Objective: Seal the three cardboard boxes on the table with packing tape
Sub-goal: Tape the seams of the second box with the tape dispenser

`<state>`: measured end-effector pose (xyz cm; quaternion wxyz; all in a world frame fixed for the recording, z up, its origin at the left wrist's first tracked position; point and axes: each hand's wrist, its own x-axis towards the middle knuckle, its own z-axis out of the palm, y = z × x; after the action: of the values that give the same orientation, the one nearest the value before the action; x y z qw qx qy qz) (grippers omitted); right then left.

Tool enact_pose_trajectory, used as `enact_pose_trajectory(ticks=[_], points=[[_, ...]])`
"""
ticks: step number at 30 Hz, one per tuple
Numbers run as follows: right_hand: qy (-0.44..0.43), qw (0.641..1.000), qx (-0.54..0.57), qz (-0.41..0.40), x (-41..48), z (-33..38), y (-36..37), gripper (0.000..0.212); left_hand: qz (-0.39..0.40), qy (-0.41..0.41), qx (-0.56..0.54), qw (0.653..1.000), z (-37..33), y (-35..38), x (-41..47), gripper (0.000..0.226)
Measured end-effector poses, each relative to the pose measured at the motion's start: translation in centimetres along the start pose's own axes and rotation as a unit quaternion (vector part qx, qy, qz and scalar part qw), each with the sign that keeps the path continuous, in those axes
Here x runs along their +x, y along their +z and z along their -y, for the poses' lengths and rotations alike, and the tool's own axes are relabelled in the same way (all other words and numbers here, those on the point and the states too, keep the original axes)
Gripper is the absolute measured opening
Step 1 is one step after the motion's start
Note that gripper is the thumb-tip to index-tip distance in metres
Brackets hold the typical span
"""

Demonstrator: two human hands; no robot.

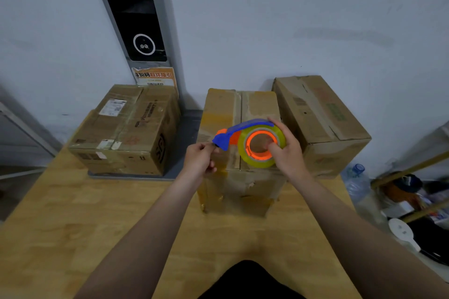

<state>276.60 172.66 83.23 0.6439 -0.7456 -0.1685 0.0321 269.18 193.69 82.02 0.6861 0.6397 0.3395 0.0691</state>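
Between both hands (199,158) (289,153), tape dispenser (245,127)

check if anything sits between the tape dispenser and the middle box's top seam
Nothing visible does. The right hand holds the tape dispenser directly over the middle box, the left hand pinches its blue tip, and nothing else lies on the box top.

**A parcel room, by the look of it**

It looked like a parcel-handling room, not a home. At eleven o'clock a tall black panel (136,14) with a ringed lens stood against the bare wall (291,7), above an orange printed notice (155,76). Labelled, taped cardboard boxes (126,128) crowded the wooden table (73,226). A cluttered rack (410,169) stood at three o'clock.
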Motion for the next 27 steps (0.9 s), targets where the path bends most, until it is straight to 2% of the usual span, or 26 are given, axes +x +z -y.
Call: enact_pose_trajectory(ticks=[5,19,23,27], points=[[0.018,0.999,0.025,-0.015,2.0,-0.2,1.0,0.059,-0.008,-0.013,-0.026,1.000,-0.9,0.2,1.6,0.016],[-0.036,0.999,0.009,-0.037,9.1,-2.0,0.9,0.062,-0.001,-0.037,-0.043,0.998,-3.5,2.6,7.5,0.015],[-0.034,0.999,0.015,-0.024,9.5,-1.8,1.0,0.065,0.007,-0.047,-0.049,0.998,-3.7,2.5,8.3,0.015],[-0.051,0.998,-0.009,0.034,9.3,-1.8,0.2,0.080,0.007,-0.068,-0.063,0.996,-3.7,2.1,8.7,0.015]])
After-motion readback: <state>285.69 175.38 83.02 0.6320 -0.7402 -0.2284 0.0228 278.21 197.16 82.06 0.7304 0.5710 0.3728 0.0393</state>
